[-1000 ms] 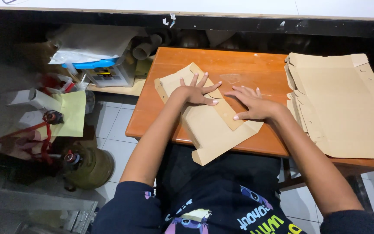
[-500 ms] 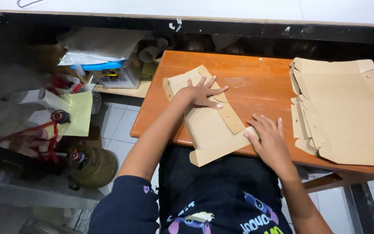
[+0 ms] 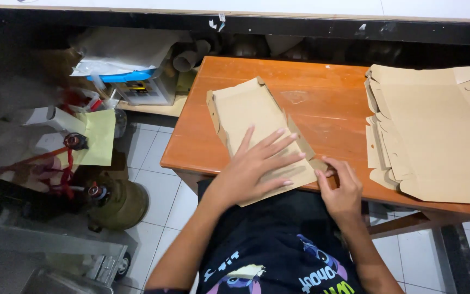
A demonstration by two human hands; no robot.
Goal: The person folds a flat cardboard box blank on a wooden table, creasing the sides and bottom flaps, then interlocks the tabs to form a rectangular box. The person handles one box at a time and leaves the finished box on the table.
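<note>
While the left hand (image 3: 257, 169) presses flat, fingers spread, on the cardboard sheet (image 3: 257, 130) at the table's (image 3: 322, 98) near edge, the right hand (image 3: 341, 188) now pinches the sheet's side flap (image 3: 300, 139), having slid in from the right since half a second ago. A stack of cardboard (image 3: 431, 130) lies well apart.

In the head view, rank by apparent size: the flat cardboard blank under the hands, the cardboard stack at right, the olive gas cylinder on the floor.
1. Cardboard stack
2. Cardboard blank
3. Gas cylinder, though it sits farther from the camera.
</note>
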